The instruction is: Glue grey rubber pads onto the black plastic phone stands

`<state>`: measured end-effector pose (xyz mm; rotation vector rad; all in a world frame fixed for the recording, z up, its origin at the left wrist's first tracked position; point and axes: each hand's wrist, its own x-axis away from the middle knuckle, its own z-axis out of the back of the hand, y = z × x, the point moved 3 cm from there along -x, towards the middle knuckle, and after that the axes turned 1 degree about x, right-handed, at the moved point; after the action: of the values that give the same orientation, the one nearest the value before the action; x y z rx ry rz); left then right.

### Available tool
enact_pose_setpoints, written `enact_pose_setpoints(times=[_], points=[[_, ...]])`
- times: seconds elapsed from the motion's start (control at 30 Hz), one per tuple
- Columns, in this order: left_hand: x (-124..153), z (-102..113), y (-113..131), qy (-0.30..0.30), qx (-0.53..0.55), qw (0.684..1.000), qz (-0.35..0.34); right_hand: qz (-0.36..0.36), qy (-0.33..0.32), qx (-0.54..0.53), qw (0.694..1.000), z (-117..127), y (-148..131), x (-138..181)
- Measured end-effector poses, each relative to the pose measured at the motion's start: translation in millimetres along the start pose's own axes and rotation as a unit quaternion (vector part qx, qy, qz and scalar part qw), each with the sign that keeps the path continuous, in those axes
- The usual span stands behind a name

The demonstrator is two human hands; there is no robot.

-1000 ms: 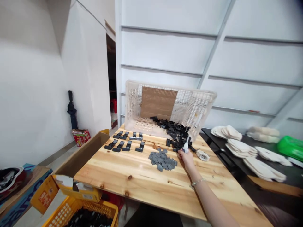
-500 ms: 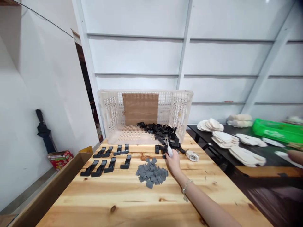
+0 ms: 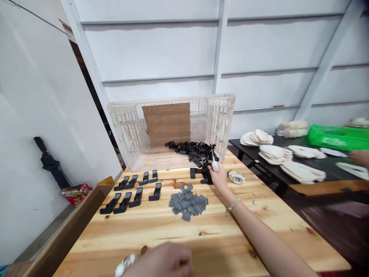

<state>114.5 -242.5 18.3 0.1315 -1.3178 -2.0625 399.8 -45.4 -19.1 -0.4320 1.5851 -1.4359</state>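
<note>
My right hand [image 3: 219, 177] is closed around a white-handled tool [image 3: 215, 166] with a thin metal tip pointing up. Its fingertips are at the black plastic parts [image 3: 206, 173] in front of the crate; whether they also grip one is hidden. Low in the view, my left hand [image 3: 171, 258] hangs over the near part of the table, blurred, its fingers seemingly curled. Between the hands lies a pile of small grey squares [image 3: 188, 203]. Several black L-shaped plastic pieces [image 3: 135, 198] stand in two rows on the left.
A white plastic crate [image 3: 127, 148] lies on its side at the back, holding a heap of black parts [image 3: 196, 150] and cardboard [image 3: 167, 125]. Right of my hand sits a white roll [image 3: 236, 177]. A black side table [image 3: 276, 157] carries white pads [image 3: 302, 172]; another person's hand [image 3: 360, 157] is there.
My left hand has come into view from below. My right hand still has the tool and has shifted slightly among the black parts; the camera has tilted and shifted.
</note>
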Motion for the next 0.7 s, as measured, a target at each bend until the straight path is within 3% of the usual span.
enact_pose_setpoints(times=[0.1,0.2,0.27,0.43,0.6,0.7], points=[[-44.4,30.9,-7.5,0.095,0.045,0.994,-0.025,-0.043,-0.029,-0.092,0.994,5.9,-13.5,-3.5],[-81.2,56.4,-25.2,0.204,0.145,0.967,-0.038,-0.089,-0.113,-0.183,0.973,2.0,-30.2,11.3],[-96.7,62.2,-39.1,0.240,0.179,0.953,-0.039,-0.118,-0.173,-0.225,0.952,-3.0,-39.2,30.5],[-102.9,53.0,-57.0,0.248,0.295,0.922,-0.032,-0.161,-0.289,-0.269,0.905,-16.3,-48.0,75.6],[-94.7,50.8,-49.9,0.214,0.476,0.851,-0.059,-0.155,-0.408,-0.256,0.862,-26.0,-57.3,97.5],[-94.7,54.0,-49.9,0.230,0.477,0.846,-0.065,-0.155,-0.450,-0.230,0.849,-26.5,-61.3,99.5]])
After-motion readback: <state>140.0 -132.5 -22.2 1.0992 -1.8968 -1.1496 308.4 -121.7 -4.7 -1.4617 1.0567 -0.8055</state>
